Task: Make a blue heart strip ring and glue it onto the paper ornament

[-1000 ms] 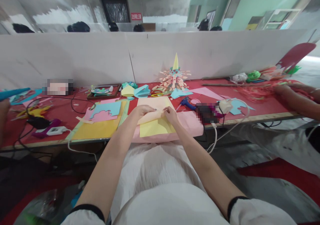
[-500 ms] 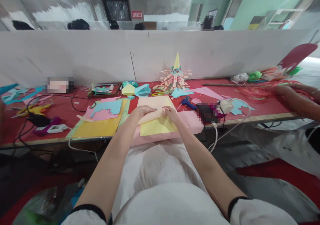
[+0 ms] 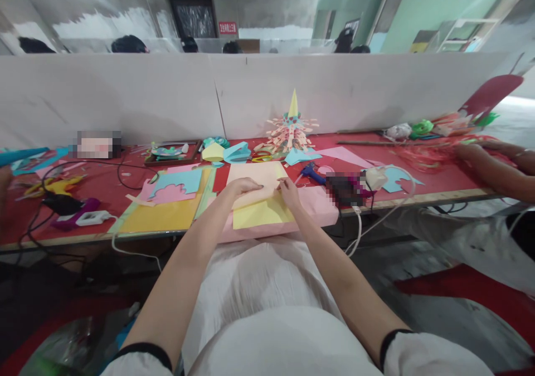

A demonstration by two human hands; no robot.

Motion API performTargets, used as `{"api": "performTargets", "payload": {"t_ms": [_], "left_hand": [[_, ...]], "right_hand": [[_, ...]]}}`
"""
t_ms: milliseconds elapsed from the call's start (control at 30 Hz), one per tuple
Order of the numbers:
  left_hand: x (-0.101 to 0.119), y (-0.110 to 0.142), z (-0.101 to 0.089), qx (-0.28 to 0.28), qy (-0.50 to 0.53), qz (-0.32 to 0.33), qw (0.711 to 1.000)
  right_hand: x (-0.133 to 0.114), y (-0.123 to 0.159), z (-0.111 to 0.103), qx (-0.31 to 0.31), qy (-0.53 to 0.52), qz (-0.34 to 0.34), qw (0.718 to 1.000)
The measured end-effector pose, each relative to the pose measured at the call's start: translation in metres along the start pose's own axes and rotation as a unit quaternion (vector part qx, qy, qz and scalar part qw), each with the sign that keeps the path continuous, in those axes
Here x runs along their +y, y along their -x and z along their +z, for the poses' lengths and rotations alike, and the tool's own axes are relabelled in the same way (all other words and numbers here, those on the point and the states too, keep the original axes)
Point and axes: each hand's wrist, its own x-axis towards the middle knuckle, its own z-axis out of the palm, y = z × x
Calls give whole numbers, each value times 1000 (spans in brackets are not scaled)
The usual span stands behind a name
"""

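A sheet of pale peach paper lies in front of me, its near part folded or curled back toward me. My left hand holds its left side, thumb stretched across the top and fingers hidden beneath. At the right end of the fold, my right hand pinches the paper between thumb and fingertips. Under both is a yellow sheet, resting on a pink-covered pad at the table's near edge.
Behind the work stands a paper tree with a yellow cone top. A blue glue gun and cables lie to the right. Cut blue paper and a yellow folder are left. Another person's arm reaches in at far right.
My right hand has shifted slightly along the right edge of the peach paper. My left hand keeps its hold. The view has tilted a little.
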Motion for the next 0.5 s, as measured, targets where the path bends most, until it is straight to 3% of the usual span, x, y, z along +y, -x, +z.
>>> {"api": "performTargets", "payload": {"t_ms": [100,200,500], "left_hand": [[12,-2,2,-25,-56,-32,998],[20,-4,5,-10,-87,-41,995],[25,0,17,48,-147,-62,986]], "right_hand": [[-1,1,1,-22,17,-39,999],[1,2,3,-66,34,-72,995],[12,-1,6,-94,41,-50,994]]}}
